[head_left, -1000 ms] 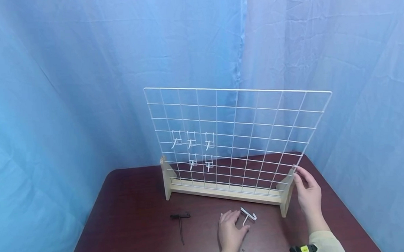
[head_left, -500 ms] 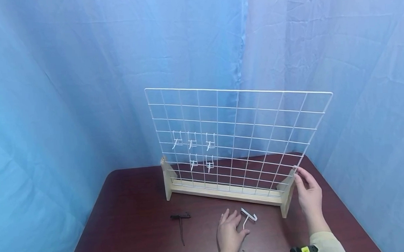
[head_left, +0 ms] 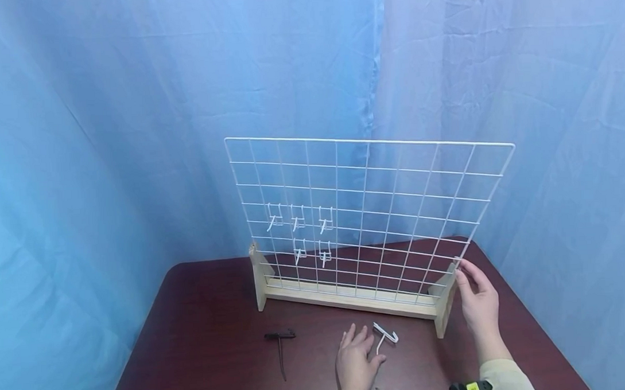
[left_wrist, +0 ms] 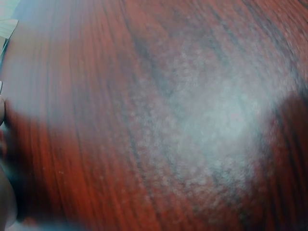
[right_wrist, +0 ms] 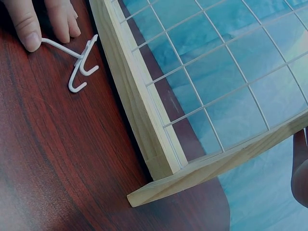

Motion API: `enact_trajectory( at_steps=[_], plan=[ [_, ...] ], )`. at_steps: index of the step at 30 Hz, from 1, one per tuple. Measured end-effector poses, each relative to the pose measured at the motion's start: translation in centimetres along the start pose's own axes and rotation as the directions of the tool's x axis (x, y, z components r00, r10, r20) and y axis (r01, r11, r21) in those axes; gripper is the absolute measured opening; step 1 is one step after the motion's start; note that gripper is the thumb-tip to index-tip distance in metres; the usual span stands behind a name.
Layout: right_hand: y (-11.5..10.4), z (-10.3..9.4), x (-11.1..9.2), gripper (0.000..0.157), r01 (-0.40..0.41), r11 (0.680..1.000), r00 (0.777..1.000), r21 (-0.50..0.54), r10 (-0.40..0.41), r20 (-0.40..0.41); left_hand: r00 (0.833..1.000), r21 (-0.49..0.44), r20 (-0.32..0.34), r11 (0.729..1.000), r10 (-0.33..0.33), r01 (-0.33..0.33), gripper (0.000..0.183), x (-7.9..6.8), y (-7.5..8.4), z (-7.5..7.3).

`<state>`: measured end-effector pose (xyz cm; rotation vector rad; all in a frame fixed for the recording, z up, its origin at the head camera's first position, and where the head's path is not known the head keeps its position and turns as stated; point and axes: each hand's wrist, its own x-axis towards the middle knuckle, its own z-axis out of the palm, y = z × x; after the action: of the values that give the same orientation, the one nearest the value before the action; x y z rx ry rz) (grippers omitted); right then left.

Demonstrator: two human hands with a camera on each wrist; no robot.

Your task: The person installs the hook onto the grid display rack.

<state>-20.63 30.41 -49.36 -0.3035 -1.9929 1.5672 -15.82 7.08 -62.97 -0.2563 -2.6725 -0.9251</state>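
A white wire grid display stand (head_left: 347,300) with wooden feet stands upright on the table. At its right end my right hand (head_left: 480,304) grips the edge, thumb and fingers on either side where grid and wood meet. A loose white wire hook (head_left: 385,333) lies in front of the stand. Beside it my left hand (head_left: 355,363) rests on the tabletop, fingers spread. In the right wrist view the left thumb (right_wrist: 30,33) touches the straight end of the white hook (right_wrist: 79,62). The left wrist view shows mostly bare tabletop.
Several white hooks (head_left: 298,223) hang on the left half of the grid. A dark hook (head_left: 280,348) lies on the dark red table (head_left: 204,336), left of the left hand. Blue curtains (head_left: 135,138) surround the table at the back and sides.
The left hand's fingers have spread slightly apart beside the white hook. My right hand keeps its hold on the stand's right end, and the rest looks the same.
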Motion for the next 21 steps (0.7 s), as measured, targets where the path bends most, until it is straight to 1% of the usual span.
enact_trajectory(
  at_steps=[4, 8, 10, 12, 15, 17, 21],
  plan=[
    [1.5, 0.0, 0.6, 0.035, -0.014, 1.000, 1.000, -0.021, 0.014, 0.001, 1.000, -0.011, 0.017, 1.000, -0.022, 0.022, 0.042, 0.1, 0.0, 0.0],
    [1.9, -0.1, 0.7, 0.035, -0.007, 1.000, 1.000, -0.029, 0.007, 0.005, 0.999, -0.023, 0.011, 0.999, -0.031, 0.031, 0.034, 0.2, 0.0, 0.0],
    [2.0, -0.1, 0.7, 0.035, 0.002, 1.000, 1.000, -0.020, -0.002, 0.002, 1.000, -0.028, -0.008, 0.999, -0.022, 0.021, 0.030, 0.1, -0.1, 0.0],
    [1.9, -0.1, 0.7, 0.035, 0.011, 1.000, 1.000, -0.011, -0.011, 0.001, 0.999, -0.038, -0.043, 0.999, -0.007, 0.005, 0.027, 0.1, -0.2, 0.0],
    [1.9, 0.0, 0.7, 0.035, 0.014, 1.000, 1.000, -0.009, -0.014, -0.005, 0.996, -0.053, -0.089, 0.999, -0.002, -0.003, 0.023, 0.1, -0.2, 0.0],
    [1.8, 0.0, 0.7, 0.034, 0.006, 1.000, 1.000, -0.009, -0.007, -0.009, 0.994, -0.064, -0.107, 0.998, -0.015, 0.008, 0.022, 0.2, -0.1, 0.0],
    [0.8, 0.0, 0.3, 0.034, 0.001, 1.000, 1.000, -0.006, -0.001, -0.011, 0.992, -0.083, -0.102, 0.994, -0.080, 0.071, 0.018, 0.4, 0.0, -0.1]
  ],
)
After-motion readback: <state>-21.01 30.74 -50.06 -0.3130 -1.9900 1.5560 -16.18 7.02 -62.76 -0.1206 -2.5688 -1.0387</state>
